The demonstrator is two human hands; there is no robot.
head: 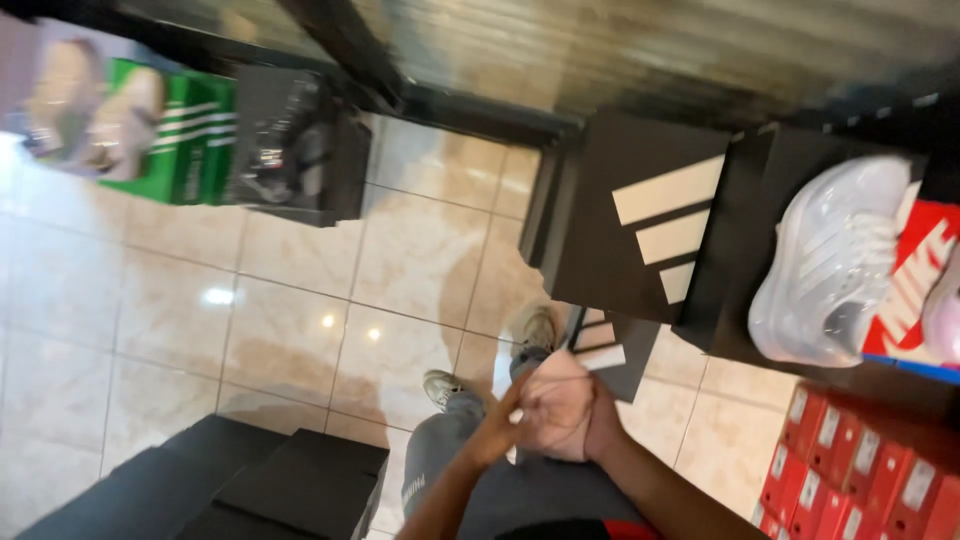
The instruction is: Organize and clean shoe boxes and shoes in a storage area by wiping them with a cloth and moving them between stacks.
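Hands (553, 408) clasped together, empty | black shoebox (640, 215) ahead | white sneaker (835, 262) right

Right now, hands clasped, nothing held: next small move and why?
Probably unclasp and reach the right hand up to the black box by the feet. Both hands, left hand included, press together empty, and that box is the nearest thing, just above them below the black box stack.

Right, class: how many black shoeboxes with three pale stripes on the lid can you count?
2: a large striped black shoebox on the stack at upper right, and a smaller striped black shoebox on the floor below it. Others may be hidden.
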